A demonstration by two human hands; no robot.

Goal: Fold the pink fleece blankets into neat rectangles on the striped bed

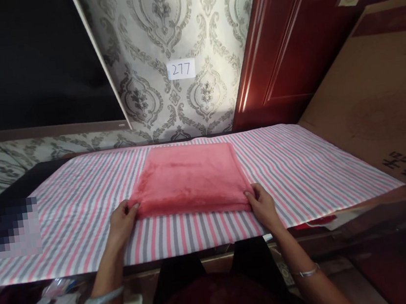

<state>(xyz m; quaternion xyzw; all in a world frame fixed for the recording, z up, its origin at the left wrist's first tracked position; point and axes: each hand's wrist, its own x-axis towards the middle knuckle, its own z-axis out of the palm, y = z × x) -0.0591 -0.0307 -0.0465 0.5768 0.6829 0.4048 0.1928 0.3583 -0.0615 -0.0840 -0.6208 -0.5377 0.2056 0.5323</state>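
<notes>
A pink plush cloth (191, 178), flat and roughly rectangular, lies on the striped tablecloth (285, 161). It looks folded, with layers showing along its right and near edges. My left hand (122, 222) pinches the cloth's near left corner between thumb and fingers. At the near right corner, my right hand (263, 206) grips the cloth in the same way. The near edge runs fairly straight between both hands. Whatever lies under the cloth is hidden.
A dark television (29, 65) stands at the back left. A large cardboard box (376, 91) rises on the right beside a red wooden door (281, 39). A card reading 277 (181, 69) is on the patterned wall. Open drawers or shelves with items sit below the table's front edge.
</notes>
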